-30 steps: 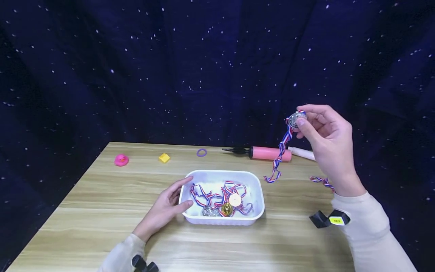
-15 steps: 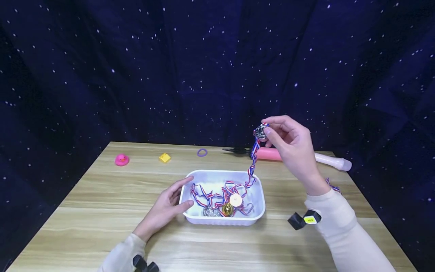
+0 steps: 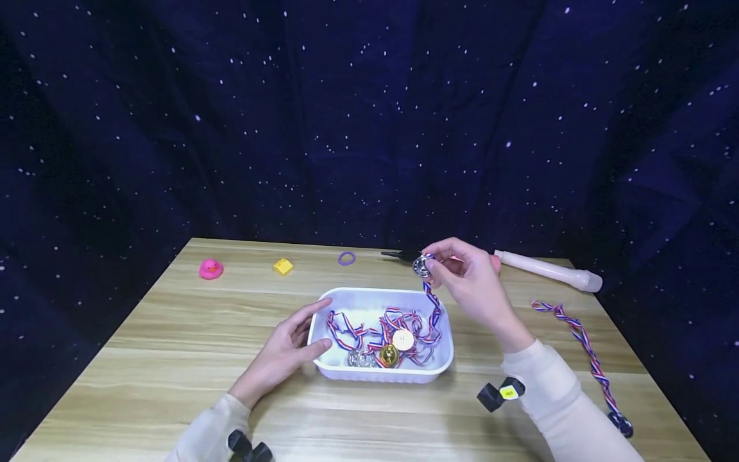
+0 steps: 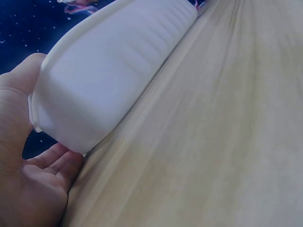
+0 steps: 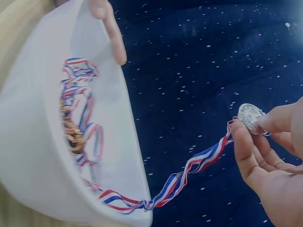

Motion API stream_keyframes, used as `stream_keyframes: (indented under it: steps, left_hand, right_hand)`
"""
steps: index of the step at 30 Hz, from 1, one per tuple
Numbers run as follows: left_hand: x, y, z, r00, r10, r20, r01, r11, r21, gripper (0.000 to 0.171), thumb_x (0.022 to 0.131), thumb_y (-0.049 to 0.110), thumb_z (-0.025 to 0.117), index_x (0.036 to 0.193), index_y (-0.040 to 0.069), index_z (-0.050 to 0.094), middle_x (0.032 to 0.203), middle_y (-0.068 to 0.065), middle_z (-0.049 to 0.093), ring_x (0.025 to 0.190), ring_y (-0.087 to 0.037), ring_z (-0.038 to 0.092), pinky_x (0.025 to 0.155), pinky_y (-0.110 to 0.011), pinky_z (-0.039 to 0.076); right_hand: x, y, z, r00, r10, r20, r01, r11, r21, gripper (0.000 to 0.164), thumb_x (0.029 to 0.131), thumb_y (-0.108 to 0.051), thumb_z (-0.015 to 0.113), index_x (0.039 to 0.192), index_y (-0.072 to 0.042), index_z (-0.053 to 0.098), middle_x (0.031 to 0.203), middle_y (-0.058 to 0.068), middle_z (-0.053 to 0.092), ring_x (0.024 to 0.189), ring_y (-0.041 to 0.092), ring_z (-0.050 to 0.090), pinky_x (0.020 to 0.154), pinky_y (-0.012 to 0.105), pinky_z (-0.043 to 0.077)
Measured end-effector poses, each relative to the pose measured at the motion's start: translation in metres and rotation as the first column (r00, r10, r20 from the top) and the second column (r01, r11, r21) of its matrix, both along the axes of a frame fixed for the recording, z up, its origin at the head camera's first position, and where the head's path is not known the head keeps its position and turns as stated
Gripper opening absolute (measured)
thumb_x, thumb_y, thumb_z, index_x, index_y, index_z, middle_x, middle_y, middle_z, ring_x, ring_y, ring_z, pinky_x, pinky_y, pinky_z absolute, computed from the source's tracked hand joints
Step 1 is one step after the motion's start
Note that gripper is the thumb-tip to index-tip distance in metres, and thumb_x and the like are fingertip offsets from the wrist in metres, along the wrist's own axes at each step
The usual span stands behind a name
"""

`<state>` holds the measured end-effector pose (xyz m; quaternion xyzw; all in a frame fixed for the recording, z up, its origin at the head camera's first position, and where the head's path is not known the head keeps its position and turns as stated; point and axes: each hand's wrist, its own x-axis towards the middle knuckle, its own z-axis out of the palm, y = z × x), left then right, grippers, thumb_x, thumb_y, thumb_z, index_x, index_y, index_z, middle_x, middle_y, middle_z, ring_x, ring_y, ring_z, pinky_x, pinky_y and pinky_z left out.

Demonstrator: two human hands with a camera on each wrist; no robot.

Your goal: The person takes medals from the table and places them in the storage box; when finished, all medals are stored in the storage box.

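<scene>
My right hand (image 3: 476, 292) pinches a silver medal (image 3: 423, 266) between thumb and fingers, above the far right corner of a white plastic tray (image 3: 381, 373). From the medal hangs a twisted red, white and blue ribbon (image 5: 177, 184), its lower end down inside the tray. My left hand (image 3: 283, 351) grips the tray's left end, thumb at the near rim and a finger along the far rim; in the left wrist view other fingers lie against the outer wall. Inside lie two gold medals (image 3: 389, 355), silver medals (image 3: 362, 359) and tangled ribbons.
Along the back of the wooden table (image 3: 144, 359) are a pink rubber duck (image 3: 210, 269), a yellow block (image 3: 283, 266), a purple ring (image 3: 346, 258), a pink pump partly hidden by my right hand, and a white stick (image 3: 545, 269). Another ribboned medal (image 3: 620, 424) lies at the right.
My right hand has brought the silver medal left and down from the right side, and its ribbon now reaches into the tray. My left hand stays on the tray.
</scene>
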<state>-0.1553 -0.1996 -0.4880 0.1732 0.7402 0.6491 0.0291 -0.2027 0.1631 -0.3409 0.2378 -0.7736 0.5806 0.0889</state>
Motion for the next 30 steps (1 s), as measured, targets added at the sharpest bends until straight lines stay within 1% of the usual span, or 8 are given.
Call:
stream_keyframes:
  steps: [7, 9, 12, 14, 16, 22, 26, 30]
  left_hand:
    - [0.001, -0.001, 0.000, 1.000, -0.002, -0.010, 0.002, 1.000, -0.001, 0.076, 0.100, 0.010, 0.082, 0.168, 0.020, 0.049, 0.178, -0.015, 0.037, 0.161, -0.040, 0.041, 0.128, -0.029, 0.037]
    - [0.001, -0.001, 0.001, 1.000, -0.001, -0.013, 0.001, 1.000, -0.004, 0.076, 0.100, 0.010, 0.082, 0.168, 0.020, 0.049, 0.178, -0.015, 0.037, 0.161, -0.040, 0.041, 0.129, -0.031, 0.037]
    - [0.001, -0.001, 0.002, 1.000, 0.004, -0.013, -0.004, 1.000, -0.011, 0.076, 0.100, 0.011, 0.082, 0.168, 0.021, 0.049, 0.179, -0.013, 0.037, 0.161, -0.038, 0.041, 0.130, -0.034, 0.036]
    - [0.000, -0.001, 0.002, 1.000, 0.008, -0.009, -0.008, 1.000, -0.013, 0.076, 0.100, 0.012, 0.083, 0.168, 0.022, 0.049, 0.179, -0.012, 0.037, 0.161, -0.038, 0.042, 0.130, -0.035, 0.036]
    - [0.000, -0.001, 0.002, 1.000, 0.009, -0.006, -0.009, 1.000, -0.012, 0.077, 0.100, 0.012, 0.083, 0.168, 0.022, 0.049, 0.179, -0.012, 0.037, 0.161, -0.037, 0.042, 0.130, -0.035, 0.036]
    - [0.000, -0.001, 0.002, 1.000, 0.003, -0.004, -0.004, 1.000, -0.006, 0.076, 0.100, 0.011, 0.083, 0.168, 0.022, 0.050, 0.178, -0.013, 0.038, 0.161, -0.038, 0.042, 0.131, -0.036, 0.036]
    - [0.001, -0.001, 0.003, 1.000, 0.000, -0.003, 0.000, 1.000, -0.004, 0.077, 0.100, 0.011, 0.083, 0.168, 0.023, 0.050, 0.178, -0.012, 0.038, 0.161, -0.038, 0.042, 0.132, -0.041, 0.034]
    - [0.001, 0.000, 0.003, 1.000, -0.003, 0.003, 0.003, 1.000, -0.004, 0.078, 0.099, 0.011, 0.083, 0.168, 0.023, 0.050, 0.178, -0.012, 0.038, 0.161, -0.038, 0.043, 0.133, -0.046, 0.034]
  right_hand:
    - [0.005, -0.002, -0.025, 0.990, 0.038, 0.138, -0.048, 0.997, 0.066, 0.014, 0.105, 0.005, 0.070, 0.119, 0.005, 0.072, 0.102, 0.022, 0.076, 0.081, 0.031, 0.078, 0.077, 0.036, 0.070]
    - [0.007, -0.002, -0.031, 0.986, 0.043, 0.159, -0.059, 0.993, 0.100, 0.014, 0.103, 0.006, 0.071, 0.117, 0.005, 0.073, 0.102, 0.019, 0.077, 0.083, 0.031, 0.078, 0.078, 0.035, 0.070]
    - [0.010, -0.001, -0.038, 0.988, 0.040, 0.148, -0.066, 0.982, 0.175, 0.013, 0.100, 0.004, 0.075, 0.113, 0.001, 0.077, 0.100, 0.014, 0.079, 0.086, 0.026, 0.076, 0.078, 0.029, 0.066]
    - [0.010, 0.000, -0.041, 0.990, 0.046, 0.134, -0.077, 0.969, 0.233, 0.013, 0.099, 0.003, 0.078, 0.111, -0.002, 0.079, 0.099, 0.012, 0.079, 0.087, 0.021, 0.074, 0.077, 0.025, 0.063]
    - [0.011, -0.001, -0.045, 0.988, 0.071, 0.137, -0.107, 0.955, 0.277, 0.012, 0.098, 0.003, 0.078, 0.108, -0.003, 0.079, 0.098, 0.011, 0.079, 0.087, 0.019, 0.073, 0.076, 0.025, 0.063]
    - [0.015, -0.004, -0.054, 0.963, 0.145, 0.227, -0.224, 0.900, 0.373, 0.010, 0.097, 0.004, 0.079, 0.104, -0.003, 0.077, 0.090, 0.008, 0.077, 0.078, 0.018, 0.073, 0.069, 0.030, 0.067]
    - [0.019, -0.008, -0.059, 0.956, 0.169, 0.240, -0.258, 0.874, 0.412, 0.012, 0.093, 0.008, 0.080, 0.099, -0.002, 0.075, 0.085, 0.007, 0.076, 0.072, 0.016, 0.075, 0.065, 0.028, 0.066]
    - [0.022, -0.012, -0.060, 0.957, 0.176, 0.229, -0.266, 0.847, 0.461, 0.014, 0.091, 0.009, 0.081, 0.096, -0.003, 0.076, 0.081, 0.003, 0.075, 0.070, 0.013, 0.073, 0.063, 0.026, 0.064]
